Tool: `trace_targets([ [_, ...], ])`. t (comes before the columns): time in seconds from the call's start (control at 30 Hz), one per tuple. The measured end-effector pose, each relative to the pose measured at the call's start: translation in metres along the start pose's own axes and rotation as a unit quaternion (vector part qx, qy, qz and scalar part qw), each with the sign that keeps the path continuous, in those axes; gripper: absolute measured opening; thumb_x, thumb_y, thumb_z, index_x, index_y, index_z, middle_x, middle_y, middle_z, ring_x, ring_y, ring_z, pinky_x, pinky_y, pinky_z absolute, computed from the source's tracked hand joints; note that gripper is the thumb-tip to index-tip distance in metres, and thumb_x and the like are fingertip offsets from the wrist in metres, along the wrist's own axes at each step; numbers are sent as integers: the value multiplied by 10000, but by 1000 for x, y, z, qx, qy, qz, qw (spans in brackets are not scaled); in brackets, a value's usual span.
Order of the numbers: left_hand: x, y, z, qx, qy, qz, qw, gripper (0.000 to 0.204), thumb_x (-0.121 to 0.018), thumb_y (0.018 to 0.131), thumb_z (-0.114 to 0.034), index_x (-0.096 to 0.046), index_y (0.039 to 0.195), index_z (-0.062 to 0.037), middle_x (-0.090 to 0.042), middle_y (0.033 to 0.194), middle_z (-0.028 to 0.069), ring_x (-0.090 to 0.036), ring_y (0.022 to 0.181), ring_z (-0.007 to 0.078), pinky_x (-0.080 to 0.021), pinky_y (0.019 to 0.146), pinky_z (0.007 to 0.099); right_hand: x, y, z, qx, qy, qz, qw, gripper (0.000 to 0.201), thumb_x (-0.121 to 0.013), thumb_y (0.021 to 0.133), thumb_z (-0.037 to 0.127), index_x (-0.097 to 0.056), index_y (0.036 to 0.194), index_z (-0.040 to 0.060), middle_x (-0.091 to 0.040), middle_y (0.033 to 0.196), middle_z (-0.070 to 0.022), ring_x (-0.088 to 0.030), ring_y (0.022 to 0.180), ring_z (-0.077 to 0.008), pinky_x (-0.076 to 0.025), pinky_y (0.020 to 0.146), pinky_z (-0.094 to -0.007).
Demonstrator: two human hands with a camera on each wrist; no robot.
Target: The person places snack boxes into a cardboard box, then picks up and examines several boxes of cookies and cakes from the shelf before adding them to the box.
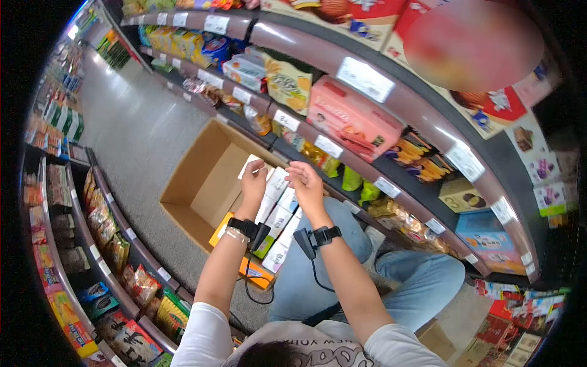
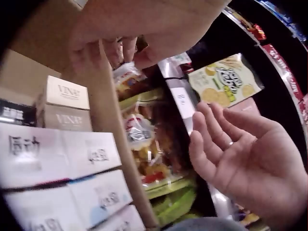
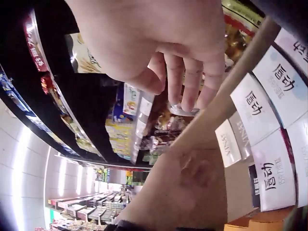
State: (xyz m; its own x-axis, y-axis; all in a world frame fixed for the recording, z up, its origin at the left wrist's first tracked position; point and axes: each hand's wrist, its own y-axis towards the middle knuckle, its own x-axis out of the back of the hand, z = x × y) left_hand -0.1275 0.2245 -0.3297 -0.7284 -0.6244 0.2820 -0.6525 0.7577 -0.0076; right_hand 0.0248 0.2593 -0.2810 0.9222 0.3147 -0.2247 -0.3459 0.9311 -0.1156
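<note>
Both hands are raised over the near side of a cardboard carton holding several small white boxes. My left hand hangs above the boxes with loosely bent fingers, nothing in its grasp. Level with it, over the carton's shelf-side wall, is my right hand, also holding nothing. In the left wrist view the right hand shows its palm, with relaxed fingers and a ring. Bent fingers of the right hand reach down across the right wrist view, where the left hand appears lower, before the carton wall.
Snack shelves curve close along the right, carrying a pink gift box and a yellow biscuit pack. Another shelf of snacks stands left. Grey aisle floor stretches beyond the carton. A bent knee sits beside it.
</note>
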Motion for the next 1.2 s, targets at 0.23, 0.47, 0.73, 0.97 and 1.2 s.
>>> trace_targets([
  [0.23,-85,-98,-126,-55,-156,207,964,298,-566,835,4,-565,1132,-24,-627,1045,92,-595,935,160,-473,830,276,104,-65,84,115,0,-107,988,282,-549,892,35,-530,1171,-2,-624,1068,-114,-607,894,-132,-485,786,-252],
  [0.47,-191,-182,-183,-227,-76,298,924,405,-615,789,-37,-556,1185,-91,-632,1073,69,-616,920,166,-500,746,290,231,-137,140,211,-148,-283,924,343,-558,889,46,-508,1227,15,-590,1143,-118,-595,925,-139,-507,710,-242],
  [0.73,-283,-239,-269,-371,-67,314,871,502,-641,729,-66,-515,1215,-69,-476,1196,213,-477,1105,388,-419,927,434,337,-164,199,292,-455,-422,728,497,-553,800,3,-441,1284,-10,-491,1229,-224,-471,1159,-352,-445,908,-412],
  [0.97,-350,-236,-286,-415,106,292,855,569,-629,739,-176,-469,1264,-23,-462,1253,275,-403,1161,459,-347,989,504,375,-152,212,243,-657,-396,594,445,-601,742,79,-526,1168,-23,-526,1183,-251,-462,1110,-444,-398,903,-503],
  [1.2,-360,-233,-264,-435,138,263,850,516,-646,711,-169,-519,1195,-45,-425,1233,251,-445,1103,446,-448,896,500,377,-152,204,168,-663,-381,622,447,-591,763,94,-522,1198,19,-547,1187,-207,-414,1161,-444,-375,908,-561],
])
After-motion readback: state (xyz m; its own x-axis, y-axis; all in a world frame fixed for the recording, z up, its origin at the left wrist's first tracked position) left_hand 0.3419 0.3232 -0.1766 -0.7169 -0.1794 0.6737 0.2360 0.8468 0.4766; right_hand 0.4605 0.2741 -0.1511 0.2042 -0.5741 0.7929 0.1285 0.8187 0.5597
